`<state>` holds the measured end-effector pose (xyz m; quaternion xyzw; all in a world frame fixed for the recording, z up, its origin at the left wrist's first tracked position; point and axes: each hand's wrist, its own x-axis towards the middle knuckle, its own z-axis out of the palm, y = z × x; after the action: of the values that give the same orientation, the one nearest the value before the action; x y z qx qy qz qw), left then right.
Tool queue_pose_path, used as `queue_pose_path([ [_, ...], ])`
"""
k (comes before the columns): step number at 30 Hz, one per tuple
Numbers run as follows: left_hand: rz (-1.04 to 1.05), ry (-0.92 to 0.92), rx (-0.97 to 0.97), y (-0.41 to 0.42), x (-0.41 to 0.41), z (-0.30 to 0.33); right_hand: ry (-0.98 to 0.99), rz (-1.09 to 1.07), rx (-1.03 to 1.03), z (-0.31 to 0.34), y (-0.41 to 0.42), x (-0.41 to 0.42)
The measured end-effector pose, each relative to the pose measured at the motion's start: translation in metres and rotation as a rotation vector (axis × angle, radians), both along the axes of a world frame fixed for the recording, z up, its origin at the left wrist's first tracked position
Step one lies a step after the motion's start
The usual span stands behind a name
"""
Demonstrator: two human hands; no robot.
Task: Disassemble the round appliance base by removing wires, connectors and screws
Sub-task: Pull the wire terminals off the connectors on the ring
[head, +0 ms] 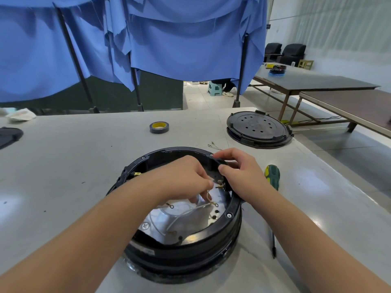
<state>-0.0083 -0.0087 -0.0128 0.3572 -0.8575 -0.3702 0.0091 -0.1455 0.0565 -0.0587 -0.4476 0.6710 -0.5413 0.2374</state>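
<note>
The round black appliance base (213,233) sits open-side up at the table's near middle, with a shiny metal plate inside. My left hand (182,178) reaches into it and pinches a thin white wire (190,211) that ends in ring terminals. My right hand (239,170) grips the base's far right rim, thumb beside small brass terminals (220,183). A brass connector (137,174) shows on the inner left wall. Screws dot the rim.
A green-and-yellow screwdriver (273,178) lies right of the base. A removed black round cover (259,129) rests at the back right, loose wires (214,146) in front of it. A tape roll (159,127) stands behind. Blue curtains hang beyond the table.
</note>
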Motion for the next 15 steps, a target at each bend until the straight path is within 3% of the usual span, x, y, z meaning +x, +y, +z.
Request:
queue_pose_path([
  [9, 0.121, 0.043, 0.422, 0.010, -0.009, 0.004, -0.019, 0.005, -0.004, -0.001, 0.000, 0.000],
  [15, 0.084, -0.004, 0.167, 0.012, -0.015, -0.009, -0.036, 0.003, 0.003, -0.001, 0.000, 0.000],
])
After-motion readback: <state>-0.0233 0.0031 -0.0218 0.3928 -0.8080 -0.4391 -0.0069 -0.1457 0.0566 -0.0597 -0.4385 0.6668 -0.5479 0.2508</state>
